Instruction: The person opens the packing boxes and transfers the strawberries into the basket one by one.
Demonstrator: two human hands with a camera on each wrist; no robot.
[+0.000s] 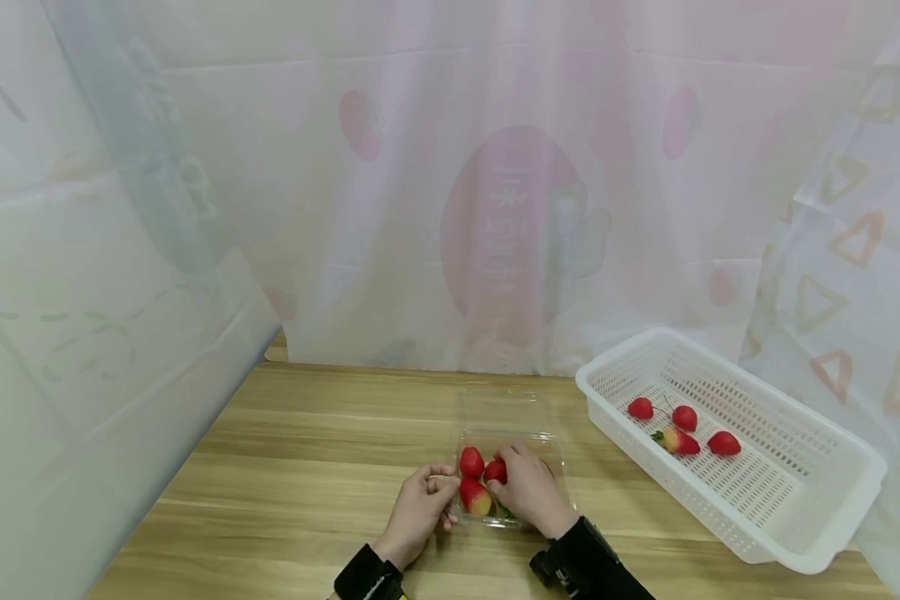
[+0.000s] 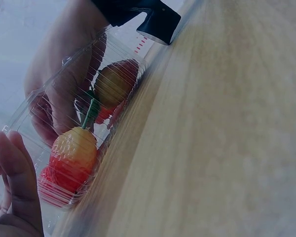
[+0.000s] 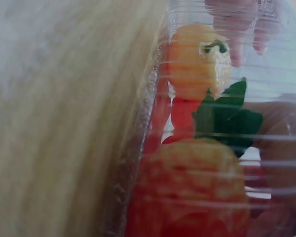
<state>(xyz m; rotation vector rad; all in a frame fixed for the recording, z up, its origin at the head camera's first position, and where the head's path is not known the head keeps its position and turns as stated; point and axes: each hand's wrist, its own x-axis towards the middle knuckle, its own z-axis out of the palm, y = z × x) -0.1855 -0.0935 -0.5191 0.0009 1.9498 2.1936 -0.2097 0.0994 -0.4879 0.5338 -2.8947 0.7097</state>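
Observation:
A clear plastic clamshell box (image 1: 566, 483) lies on the table with its lid (image 1: 504, 410) folded back. My left hand (image 1: 420, 504) is at its left side, fingertips and thumb curled at the rim. Inside, at the left, sit a red strawberry (image 1: 472, 462) and a red-and-yellow strawberry (image 1: 476, 497). My right hand (image 1: 528, 487) reaches into the box from the right, its fingers curled round another red strawberry (image 1: 496, 472). Through the box wall, the right wrist view shows a yellowish strawberry (image 3: 197, 59) and green leaves (image 3: 232, 118). The right palm hides part of the box.
To the right stands a white perforated plastic basket (image 1: 817, 517), set at an angle, with several strawberries (image 1: 723, 443) in it. Printed white curtains (image 1: 390, 317) close off the back and both sides of the wooden table (image 1: 285, 467).

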